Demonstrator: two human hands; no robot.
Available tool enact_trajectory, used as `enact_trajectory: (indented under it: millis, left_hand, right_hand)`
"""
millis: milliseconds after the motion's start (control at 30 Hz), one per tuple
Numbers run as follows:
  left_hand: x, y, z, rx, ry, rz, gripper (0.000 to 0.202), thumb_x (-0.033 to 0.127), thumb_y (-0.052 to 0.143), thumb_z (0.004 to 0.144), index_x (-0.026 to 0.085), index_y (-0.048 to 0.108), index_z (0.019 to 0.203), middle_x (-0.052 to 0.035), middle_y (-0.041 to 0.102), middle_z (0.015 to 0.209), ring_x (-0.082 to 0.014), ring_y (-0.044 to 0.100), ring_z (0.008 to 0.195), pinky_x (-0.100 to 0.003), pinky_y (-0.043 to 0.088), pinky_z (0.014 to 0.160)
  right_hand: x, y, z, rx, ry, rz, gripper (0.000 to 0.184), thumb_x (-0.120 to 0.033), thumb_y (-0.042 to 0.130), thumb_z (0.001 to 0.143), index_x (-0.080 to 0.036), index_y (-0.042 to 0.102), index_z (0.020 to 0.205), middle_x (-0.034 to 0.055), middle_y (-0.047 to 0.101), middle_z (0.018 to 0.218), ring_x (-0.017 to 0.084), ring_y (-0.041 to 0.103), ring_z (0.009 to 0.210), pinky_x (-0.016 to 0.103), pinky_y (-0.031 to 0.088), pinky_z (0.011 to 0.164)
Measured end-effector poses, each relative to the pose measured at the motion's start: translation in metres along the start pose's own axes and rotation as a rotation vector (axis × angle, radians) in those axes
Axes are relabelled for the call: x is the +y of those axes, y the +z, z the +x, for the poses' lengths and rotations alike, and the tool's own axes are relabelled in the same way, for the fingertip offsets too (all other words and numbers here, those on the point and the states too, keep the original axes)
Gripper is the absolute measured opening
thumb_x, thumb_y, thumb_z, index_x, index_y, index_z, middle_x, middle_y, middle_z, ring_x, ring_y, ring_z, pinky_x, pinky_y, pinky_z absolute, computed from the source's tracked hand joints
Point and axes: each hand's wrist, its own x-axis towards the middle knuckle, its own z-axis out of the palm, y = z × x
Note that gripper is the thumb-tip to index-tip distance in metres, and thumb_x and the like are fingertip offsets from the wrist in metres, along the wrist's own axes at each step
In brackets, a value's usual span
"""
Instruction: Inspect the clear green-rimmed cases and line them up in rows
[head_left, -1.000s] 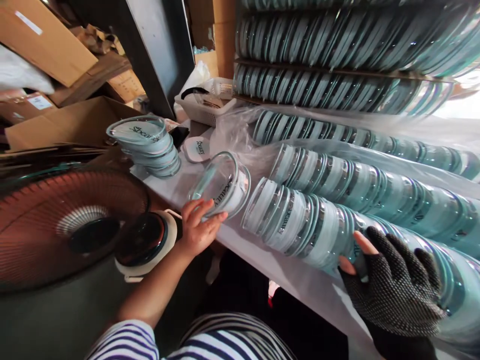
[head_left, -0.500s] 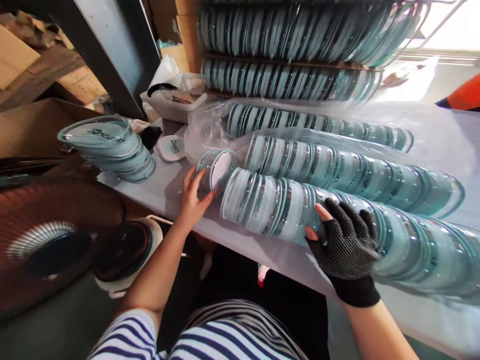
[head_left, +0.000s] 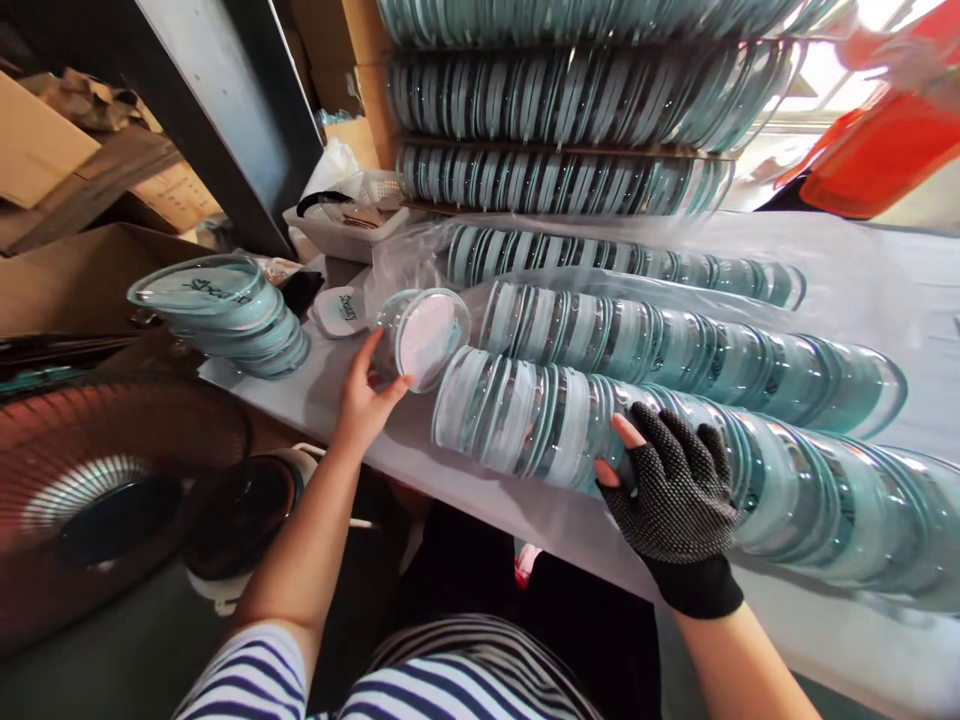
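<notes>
The white worktop [head_left: 911, 275] bears nested round clear cases laid on their sides in long rows: the front row [head_left: 795, 480] along its near edge and the middle row [head_left: 675, 345] behind it. At the left end stands a leaning stack [head_left: 232, 315] of similar cases, the top one printed with dark lettering and bowed out of round. The gloved right hand [head_left: 679, 490] lies palm down on the front row, fingers loosely spread, bare thumb and fingertip against its near side; it is not closed around any single case. The round clear case [head_left: 427, 340] is at the left end of the two rows, its pale disc face tilted up and toward the front row; whether its side touches that row or its base meets the worktop cannot be determined. The bare left hand [head_left: 367, 400] is half closed about the near left side of this case, thumb at the near rim, some fingers hidden. Assessed handling: light; thin, flexible plastic that probably dents under a hard squeeze; glossy, so liable to slip or cling to a neighbour; unlikely to shatter but likely to crease or scuff. Recommended hold: light opposed pressure at the teal-edged rim [head_left: 398, 345], the firmest part by appearance, keeping off the clear wall.
</notes>
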Motion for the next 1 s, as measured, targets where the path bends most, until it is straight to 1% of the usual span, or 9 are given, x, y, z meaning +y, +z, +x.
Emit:
enact_trajectory:
  millis: [133, 300, 433, 533, 600, 633, 767, 900, 1000]
  left_hand:
    - [-0.008, 0.030, 0.019, -0.107, 0.073, 0.115, 0.078, 0.061, 0.078, 0.079, 0.026, 0.056, 0.145, -0.0143, 0.063, 0.139, -0.0326, 0.059, 0.131, -0.049, 0.050, 0.111]
    - [-0.024, 0.071, 0.068, -0.212, 0.078, 0.225, 0.085, 0.059, 0.083, 0.073, 0.025, 0.057, 0.147, -0.0158, 0.064, 0.127, -0.0361, 0.062, 0.123, -0.052, 0.047, 0.111]
    - [-0.028, 0.083, 0.088, -0.290, 0.062, 0.219, 0.081, 0.057, 0.077, 0.080, 0.019, 0.055, 0.148, -0.0189, 0.062, 0.130, -0.0386, 0.059, 0.127, -0.057, 0.044, 0.112]
    - [-0.013, 0.072, 0.064, -0.181, 0.116, 0.131, 0.061, 0.059, 0.059, 0.093, 0.021, 0.062, 0.140, -0.0170, 0.054, 0.148, -0.0346, 0.048, 0.143, -0.054, 0.035, 0.122]
    - [0.004, 0.058, 0.033, -0.095, 0.162, 0.060, 0.053, 0.058, 0.047, 0.100, 0.025, 0.062, 0.139, -0.0125, 0.046, 0.158, -0.0291, 0.042, 0.150, -0.048, 0.033, 0.125]
    - [0.013, 0.052, 0.016, -0.098, 0.180, 0.022, 0.053, 0.058, 0.046, 0.101, 0.027, 0.059, 0.141, -0.0112, 0.044, 0.160, -0.0282, 0.041, 0.151, -0.048, 0.034, 0.124]
    - [0.038, 0.040, -0.028, -0.332, 0.219, -0.005, 0.060, 0.064, 0.060, 0.092, 0.029, 0.056, 0.141, -0.0111, 0.048, 0.159, -0.0303, 0.046, 0.148, -0.049, 0.041, 0.121]
    - [0.044, 0.044, -0.029, -0.367, 0.176, 0.001, 0.056, 0.062, 0.060, 0.093, 0.027, 0.056, 0.136, -0.0111, 0.055, 0.153, -0.0289, 0.051, 0.144, -0.046, 0.043, 0.119]
    - [0.040, 0.039, -0.021, -0.342, 0.153, 0.017, 0.047, 0.059, 0.050, 0.100, 0.026, 0.059, 0.133, -0.0099, 0.065, 0.141, -0.0267, 0.058, 0.137, -0.043, 0.047, 0.115]
  right_hand:
    - [0.000, 0.000, 0.000, -0.019, 0.013, 0.009, 0.049, -0.038, 0.064, 0.095, -0.016, 0.059, 0.138, 0.0176, 0.066, 0.137, 0.035, 0.055, 0.136, 0.057, 0.037, 0.118]
    - [-0.002, -0.001, 0.002, -0.004, 0.019, 0.022, 0.046, -0.039, 0.064, 0.095, -0.015, 0.061, 0.135, 0.0174, 0.067, 0.136, 0.034, 0.056, 0.134, 0.056, 0.037, 0.119]
    - [-0.003, -0.001, 0.003, 0.000, 0.035, 0.019, 0.048, -0.041, 0.062, 0.096, -0.017, 0.060, 0.137, 0.0161, 0.067, 0.137, 0.033, 0.056, 0.134, 0.055, 0.037, 0.119]
    - [-0.003, 0.001, 0.000, -0.006, 0.051, 0.020, 0.049, -0.042, 0.062, 0.096, -0.020, 0.059, 0.139, 0.0143, 0.067, 0.137, 0.032, 0.056, 0.134, 0.055, 0.036, 0.119]
    - [-0.001, 0.001, -0.001, -0.016, 0.050, 0.028, 0.049, -0.041, 0.062, 0.096, -0.021, 0.058, 0.140, 0.0136, 0.067, 0.137, 0.032, 0.056, 0.134, 0.055, 0.036, 0.120]
    - [-0.001, -0.001, -0.002, -0.026, 0.049, 0.035, 0.049, -0.041, 0.062, 0.096, -0.021, 0.058, 0.141, 0.0134, 0.067, 0.137, 0.033, 0.056, 0.134, 0.055, 0.035, 0.120]
    - [-0.013, -0.011, 0.011, -0.109, 0.059, 0.078, 0.057, -0.045, 0.060, 0.097, -0.019, 0.053, 0.147, 0.0172, 0.059, 0.147, 0.037, 0.048, 0.142, 0.061, 0.031, 0.121]
    - [-0.046, -0.013, 0.044, -0.253, -0.069, 0.187, 0.078, -0.062, 0.066, 0.089, -0.021, 0.048, 0.152, 0.0179, 0.046, 0.159, 0.044, 0.038, 0.147, 0.067, 0.026, 0.121]
    - [-0.065, -0.002, 0.062, -0.328, -0.163, 0.248, 0.088, -0.060, 0.078, 0.079, -0.022, 0.048, 0.152, 0.0174, 0.046, 0.159, 0.046, 0.039, 0.144, 0.069, 0.025, 0.119]
